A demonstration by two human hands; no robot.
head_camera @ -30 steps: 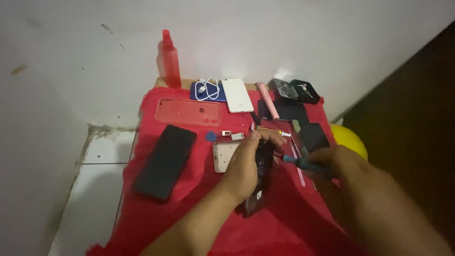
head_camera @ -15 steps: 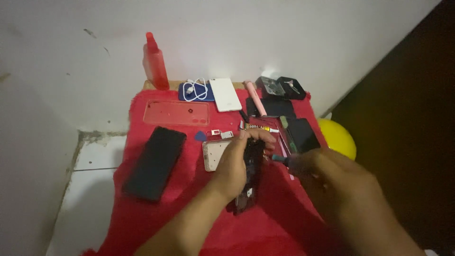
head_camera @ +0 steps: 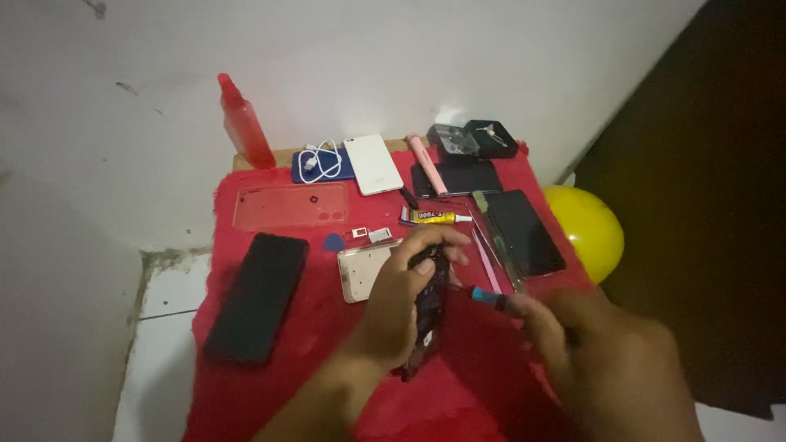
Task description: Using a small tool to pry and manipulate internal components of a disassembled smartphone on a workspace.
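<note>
Dim indoor light, dark right edge, soft motion blur

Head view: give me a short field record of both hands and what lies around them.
left hand: grips a dark opened phone, held on edge
right hand: holds a blue-tipped screwdriver, tip toward the phone
surface: red cloth
left of hands: black phone, gold back cover
behind: glue tube, red bottle
right: yellow ball

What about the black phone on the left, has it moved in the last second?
No. The black phone still lies just below the clear red case, at the same slant.
</note>
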